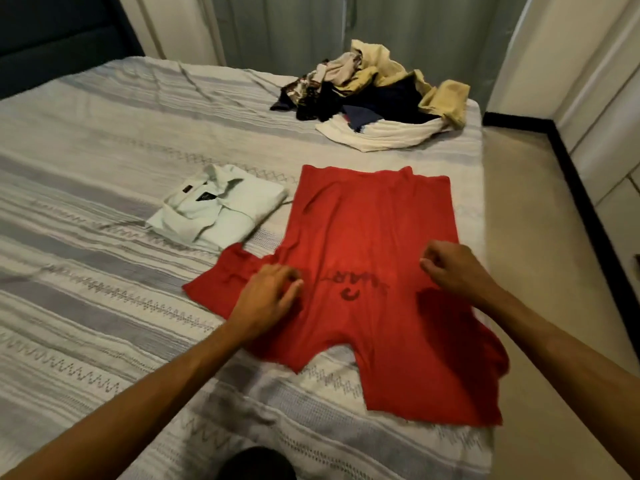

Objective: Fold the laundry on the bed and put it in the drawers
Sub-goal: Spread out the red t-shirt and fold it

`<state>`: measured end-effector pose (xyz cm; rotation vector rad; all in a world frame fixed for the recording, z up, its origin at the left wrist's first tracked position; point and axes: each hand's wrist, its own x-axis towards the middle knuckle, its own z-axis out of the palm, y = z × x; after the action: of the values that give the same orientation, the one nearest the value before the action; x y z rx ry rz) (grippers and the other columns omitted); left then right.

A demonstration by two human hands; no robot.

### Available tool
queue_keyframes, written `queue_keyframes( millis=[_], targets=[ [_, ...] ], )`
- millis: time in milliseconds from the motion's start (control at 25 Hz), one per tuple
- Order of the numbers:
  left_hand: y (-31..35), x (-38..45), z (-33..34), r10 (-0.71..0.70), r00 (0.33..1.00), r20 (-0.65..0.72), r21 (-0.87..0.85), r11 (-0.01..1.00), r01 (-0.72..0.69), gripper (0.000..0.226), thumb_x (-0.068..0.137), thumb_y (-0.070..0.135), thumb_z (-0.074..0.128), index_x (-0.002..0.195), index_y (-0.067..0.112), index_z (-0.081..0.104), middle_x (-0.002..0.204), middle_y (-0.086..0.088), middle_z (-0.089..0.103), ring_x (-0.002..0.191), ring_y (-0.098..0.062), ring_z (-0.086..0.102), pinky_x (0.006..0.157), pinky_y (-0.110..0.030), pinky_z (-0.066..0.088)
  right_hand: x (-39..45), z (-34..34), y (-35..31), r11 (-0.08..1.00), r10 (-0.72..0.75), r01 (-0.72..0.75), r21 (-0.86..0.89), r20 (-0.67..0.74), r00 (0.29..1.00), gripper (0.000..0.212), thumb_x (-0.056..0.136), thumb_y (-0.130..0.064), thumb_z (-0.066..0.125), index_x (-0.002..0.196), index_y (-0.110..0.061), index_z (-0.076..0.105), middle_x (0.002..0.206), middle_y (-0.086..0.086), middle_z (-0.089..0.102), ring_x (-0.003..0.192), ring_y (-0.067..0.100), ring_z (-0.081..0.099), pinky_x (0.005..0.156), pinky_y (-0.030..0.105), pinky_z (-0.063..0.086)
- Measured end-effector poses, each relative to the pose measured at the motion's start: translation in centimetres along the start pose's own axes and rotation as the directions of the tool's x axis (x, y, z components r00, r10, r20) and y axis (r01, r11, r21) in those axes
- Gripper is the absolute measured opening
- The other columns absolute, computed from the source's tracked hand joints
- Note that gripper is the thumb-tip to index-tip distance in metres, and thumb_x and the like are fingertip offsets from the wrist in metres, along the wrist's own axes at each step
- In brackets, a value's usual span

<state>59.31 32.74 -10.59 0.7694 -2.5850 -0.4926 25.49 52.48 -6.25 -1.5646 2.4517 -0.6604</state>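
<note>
- My left hand (pixel 268 295) lies on the red shirt (pixel 363 278); fingertips smeared with blur, can't tell if they pinch cloth or just press.
- Right hand (pixel 450 268) curled over the shirt, also blurred; whether cloth sits in the fingers I can't tell.
- Dark print on the shirt is faint, unreadable.
- Shirt's right sleeve drops over the bed (pixel 104 161) edge, partly out of sight.
- Laundry pile (pixel 377 95): tangled, can't separate single garments.
- Folded white shirt (pixel 221 211): label too small to read.
- Dark round shape (pixel 258 464) cut off by bottom edge, unidentifiable.
- Both forearms run off frame.
</note>
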Motion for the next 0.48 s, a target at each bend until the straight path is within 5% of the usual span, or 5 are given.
queue_keyframes(
  millis=[200,320,480],
  targets=[
    [-9.1,6.8,0.2,-0.314,0.946,0.084,0.196,0.936,0.293,0.055,0.097,0.069,0.046,0.129,0.026,0.060,0.129,-0.002,0.060,0.121,-0.026,0.054,0.102,-0.045,0.042,15.5,7.9,-5.3,0.941,-0.293,0.324,-0.101,0.238,0.926,0.040,0.089,-0.040,0.046,0.103,-0.010,0.067,0.097,0.016,0.067,0.093,0.039,0.063,0.078,0.038,0.042],
    [-10.0,9.2,1.7,-0.348,0.927,0.140,0.174,0.930,0.323,0.054,0.089,0.081,0.043,0.104,0.031,0.058,0.103,0.009,0.063,0.108,-0.019,0.051,0.095,-0.044,0.037,23.0,11.9,-8.6,0.894,-0.337,0.406,-0.188,0.313,0.888,0.045,0.097,-0.045,0.040,0.125,-0.016,0.062,0.117,0.015,0.063,0.108,0.038,0.060,0.091,0.050,0.052],
    [-9.6,9.1,1.7,-0.264,0.945,0.191,0.063,0.965,0.256,0.034,0.099,0.059,0.051,0.091,0.027,0.052,0.084,0.001,0.066,0.090,-0.025,0.063,0.077,-0.035,0.037,31.1,13.7,-13.3,0.679,-0.420,0.637,-0.367,0.517,0.746,0.053,0.095,-0.017,0.052,0.146,-0.029,0.050,0.144,0.007,0.055,0.124,0.033,0.056,0.092,0.049,0.049]
  ],
)
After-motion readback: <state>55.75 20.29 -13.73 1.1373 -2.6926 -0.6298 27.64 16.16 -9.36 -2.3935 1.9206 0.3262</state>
